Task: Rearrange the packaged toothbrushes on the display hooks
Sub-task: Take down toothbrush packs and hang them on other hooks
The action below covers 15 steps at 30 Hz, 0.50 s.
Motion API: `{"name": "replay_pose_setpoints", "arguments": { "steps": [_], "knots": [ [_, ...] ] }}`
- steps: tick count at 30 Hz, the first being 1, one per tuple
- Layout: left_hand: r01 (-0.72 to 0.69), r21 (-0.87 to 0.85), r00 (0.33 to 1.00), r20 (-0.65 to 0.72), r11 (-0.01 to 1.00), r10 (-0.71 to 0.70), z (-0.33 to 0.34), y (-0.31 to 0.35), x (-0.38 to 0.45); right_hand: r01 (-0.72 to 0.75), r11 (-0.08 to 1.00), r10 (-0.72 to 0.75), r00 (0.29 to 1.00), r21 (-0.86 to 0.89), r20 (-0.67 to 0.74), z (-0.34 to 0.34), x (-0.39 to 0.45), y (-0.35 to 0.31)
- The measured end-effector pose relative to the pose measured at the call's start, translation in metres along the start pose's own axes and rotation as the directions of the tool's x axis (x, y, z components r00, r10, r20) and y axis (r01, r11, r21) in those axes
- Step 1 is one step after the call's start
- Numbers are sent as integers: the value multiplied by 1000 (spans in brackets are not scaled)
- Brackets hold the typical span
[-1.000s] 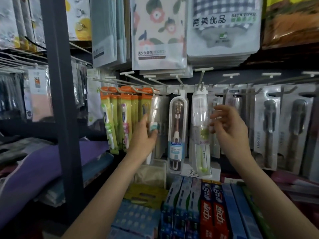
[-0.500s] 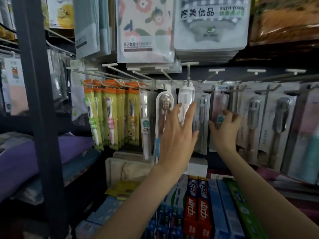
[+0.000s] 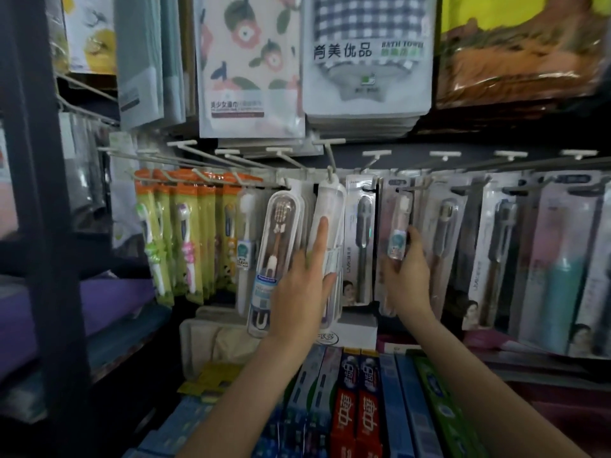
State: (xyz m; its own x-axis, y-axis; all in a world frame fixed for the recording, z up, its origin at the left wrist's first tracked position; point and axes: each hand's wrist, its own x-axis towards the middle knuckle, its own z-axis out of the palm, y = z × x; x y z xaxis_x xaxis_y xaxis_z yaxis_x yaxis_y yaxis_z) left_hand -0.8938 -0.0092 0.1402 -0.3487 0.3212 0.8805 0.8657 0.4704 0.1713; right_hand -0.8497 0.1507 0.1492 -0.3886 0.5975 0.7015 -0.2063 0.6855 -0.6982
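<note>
Head view of a shop display with rows of wire hooks carrying packaged toothbrushes. The left hand lies flat, fingers straight, against a frosted white toothbrush case that hangs tilted from a centre hook; its extended fingers press on the front of the case, and nothing is gripped. Just left of this case hangs a clear toothbrush case with a blue label at its lower part; the left hand overlaps its lower right edge.

The right hand is closed around a small packaged toothbrush with a white head and a teal-and-white label, held upright in front of the hanging blister packs to the right of centre. Whether this pack hangs on a hook cannot be told.

To the far left hang yellow-green children's toothbrush packs with orange tops, several to a hook. To the right hang larger grey toothbrush packs in a row, apart from both hands. Above the hooks hang bagged towels, one floral and one checked. Below the hands, near the viewer, boxed toothpaste lies in rows, red boxes between blue and green ones.
</note>
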Motion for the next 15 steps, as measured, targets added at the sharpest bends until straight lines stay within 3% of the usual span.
{"name": "replay_pose_setpoints", "arguments": {
  "steps": [4, 7, 11, 13, 15],
  "knots": [
    [44, 7, 999, 9, 999, -44, -2, 2, -4, -23, 999, 23, 1000, -26, -19, -18, -1, -5],
    [81, -6, 997, 12, 997, -81, 1, 7, -4, 59, 964, -54, 998, -258, 25, -40, 5, -7],
    [107, 5, 994, 21, 994, -107, 3, 12, -5, 204, 765, -115, 977, -611, 181, -77, 21, -18],
    [119, 2, 993, 27, 993, -119, 2, 15, -6, 232, 675, -101, 970, -701, 223, -89, 29, -24],
    [129, -10, 991, 36, 992, -129, 2, 17, -6, 229, 654, -82, 969, -721, 234, -92, 31, -27]
  ]
}}
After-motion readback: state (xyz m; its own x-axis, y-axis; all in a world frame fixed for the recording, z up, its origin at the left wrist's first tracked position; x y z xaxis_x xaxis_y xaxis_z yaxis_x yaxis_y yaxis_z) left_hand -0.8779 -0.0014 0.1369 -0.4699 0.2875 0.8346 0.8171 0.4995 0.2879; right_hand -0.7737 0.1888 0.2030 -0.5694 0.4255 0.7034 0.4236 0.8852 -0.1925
